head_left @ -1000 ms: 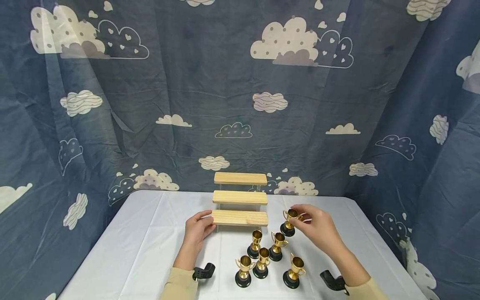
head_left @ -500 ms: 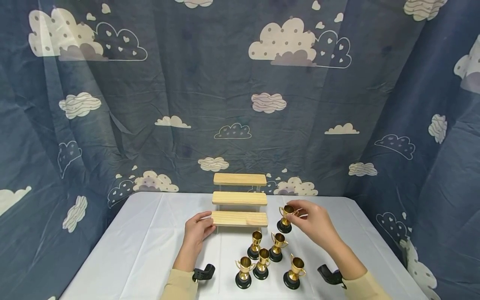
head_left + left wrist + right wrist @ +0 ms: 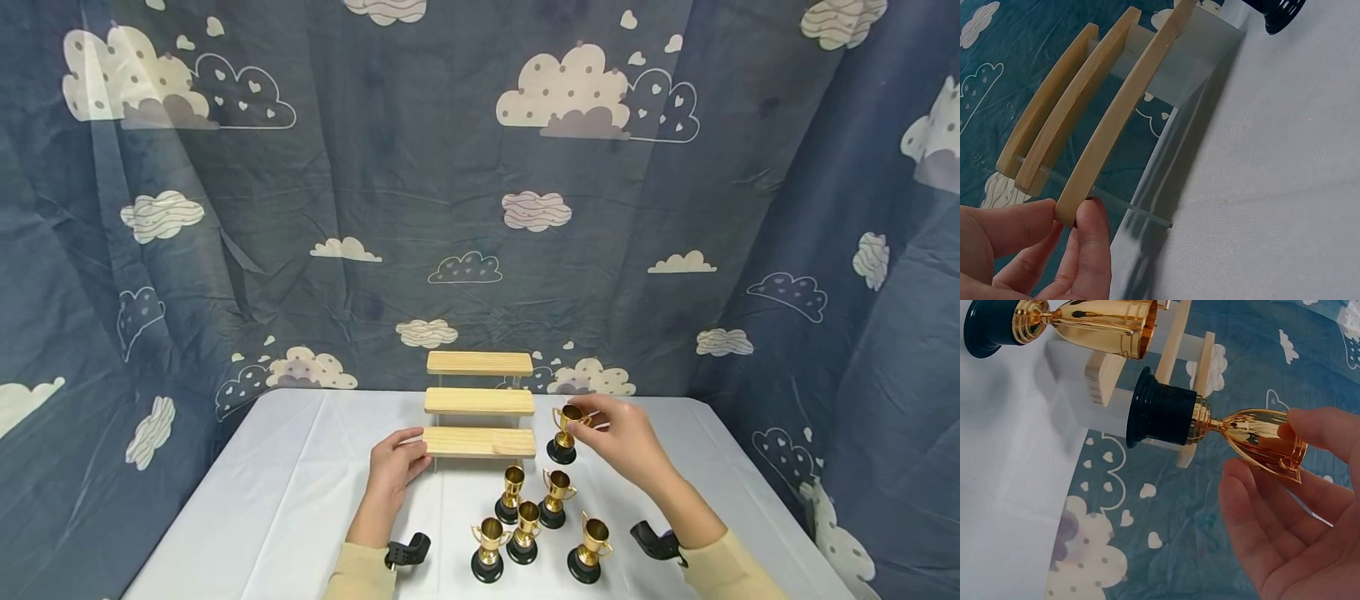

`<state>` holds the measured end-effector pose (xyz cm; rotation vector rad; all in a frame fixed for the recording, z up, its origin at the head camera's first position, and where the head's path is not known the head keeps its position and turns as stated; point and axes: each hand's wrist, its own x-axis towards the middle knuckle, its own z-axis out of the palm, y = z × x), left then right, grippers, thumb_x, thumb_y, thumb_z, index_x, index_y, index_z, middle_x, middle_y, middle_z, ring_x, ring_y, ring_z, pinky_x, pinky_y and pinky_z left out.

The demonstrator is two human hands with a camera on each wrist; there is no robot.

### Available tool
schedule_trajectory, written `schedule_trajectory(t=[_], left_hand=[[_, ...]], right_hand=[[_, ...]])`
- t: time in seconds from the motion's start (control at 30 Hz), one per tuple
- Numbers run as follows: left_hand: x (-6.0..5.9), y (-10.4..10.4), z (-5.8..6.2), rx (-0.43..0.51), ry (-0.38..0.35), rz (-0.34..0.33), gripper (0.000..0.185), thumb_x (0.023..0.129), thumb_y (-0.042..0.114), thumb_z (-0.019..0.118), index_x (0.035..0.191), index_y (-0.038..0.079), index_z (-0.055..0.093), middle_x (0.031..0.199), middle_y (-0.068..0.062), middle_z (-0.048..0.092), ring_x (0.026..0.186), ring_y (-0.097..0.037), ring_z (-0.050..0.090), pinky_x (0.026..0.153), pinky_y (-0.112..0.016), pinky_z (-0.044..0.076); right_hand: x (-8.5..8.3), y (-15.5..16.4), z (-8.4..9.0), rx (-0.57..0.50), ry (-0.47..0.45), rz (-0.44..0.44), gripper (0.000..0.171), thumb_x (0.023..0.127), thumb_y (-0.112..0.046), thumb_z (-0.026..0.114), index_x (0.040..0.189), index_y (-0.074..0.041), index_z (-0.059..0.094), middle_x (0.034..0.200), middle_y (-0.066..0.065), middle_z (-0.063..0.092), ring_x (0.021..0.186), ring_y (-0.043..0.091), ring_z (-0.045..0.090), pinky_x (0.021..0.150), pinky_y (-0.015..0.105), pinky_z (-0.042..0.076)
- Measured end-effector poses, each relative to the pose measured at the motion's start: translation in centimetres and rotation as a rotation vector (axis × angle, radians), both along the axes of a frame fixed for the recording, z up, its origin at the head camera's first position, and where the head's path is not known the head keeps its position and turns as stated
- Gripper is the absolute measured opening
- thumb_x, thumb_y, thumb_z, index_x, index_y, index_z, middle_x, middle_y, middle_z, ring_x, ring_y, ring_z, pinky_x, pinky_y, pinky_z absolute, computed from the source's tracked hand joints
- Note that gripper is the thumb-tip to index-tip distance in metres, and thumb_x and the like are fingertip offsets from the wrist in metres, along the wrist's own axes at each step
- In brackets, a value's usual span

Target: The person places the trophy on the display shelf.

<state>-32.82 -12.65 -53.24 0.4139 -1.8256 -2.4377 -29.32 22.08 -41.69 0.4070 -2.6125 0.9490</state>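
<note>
A three-step wooden stand point(image 3: 480, 402) sits at the back middle of the white table point(image 3: 300, 492). My left hand point(image 3: 415, 443) pinches the left end of its lowest shelf point(image 3: 1124, 119); thumb and fingers point(image 3: 1088, 240) close on the board's end. My right hand point(image 3: 594, 421) holds a small gold trophy point(image 3: 564, 433) with a black base by its cup, close to the right end of the lowest shelf. In the right wrist view the trophy point(image 3: 1222, 422) hangs tilted in front of the stand point(image 3: 1180, 337), my fingers point(image 3: 1310, 428) on its rim.
Several more gold trophies stand in a group in front of the stand, such as one point(image 3: 513, 493) and another point(image 3: 591, 548) near the front edge. A further trophy point(image 3: 1079, 322) shows beside the held one. Blue cloud-print cloth point(image 3: 480, 208) hangs behind and at the sides.
My right hand has carried the trophy leftward and slightly farther back, closer to the right end of the lowest shelf. My left hand has kept its hold on the shelf end.
</note>
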Motion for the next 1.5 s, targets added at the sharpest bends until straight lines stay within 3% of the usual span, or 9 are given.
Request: schedule_trajectory(t=[0.7, 1.13, 1.5], left_hand=[[-0.1, -0.1, 0.1, 0.027, -0.020, -0.014, 0.038, 0.085, -0.007, 0.069, 0.123, -0.002, 0.066, 0.100, -0.018, 0.066, 0.080, -0.018, 0.068, 0.075, -0.031, 0.061], [0.0, -0.1, 0.3, 0.016, -0.019, -0.020, 0.042, 0.084, -0.004, 0.071, 0.126, -0.001, 0.065, 0.102, -0.018, 0.065, 0.081, -0.018, 0.069, 0.075, -0.031, 0.061], [-0.3, 0.0, 0.0, 0.010, -0.014, -0.018, 0.043, 0.083, -0.005, 0.073, 0.125, -0.002, 0.066, 0.098, -0.017, 0.066, 0.079, -0.018, 0.068, 0.073, -0.030, 0.060]], right_hand=[[-1.4, -1.6, 2.0, 0.019, 0.012, 0.040, 0.039, 0.089, -0.031, 0.078, 0.124, -0.017, 0.070, 0.106, -0.002, 0.071, 0.089, 0.018, 0.068, 0.072, 0.036, 0.058], [-2.3, -3.0, 2.9, 0.043, 0.020, 0.070, 0.033, 0.090, -0.034, 0.076, 0.120, -0.022, 0.071, 0.102, -0.006, 0.069, 0.087, 0.014, 0.066, 0.073, 0.037, 0.058], [-2.9, -4.0, 3.9, 0.036, 0.064, 0.124, 0.033, 0.091, -0.031, 0.077, 0.120, -0.017, 0.071, 0.106, -0.004, 0.071, 0.084, 0.012, 0.067, 0.073, 0.036, 0.058]])
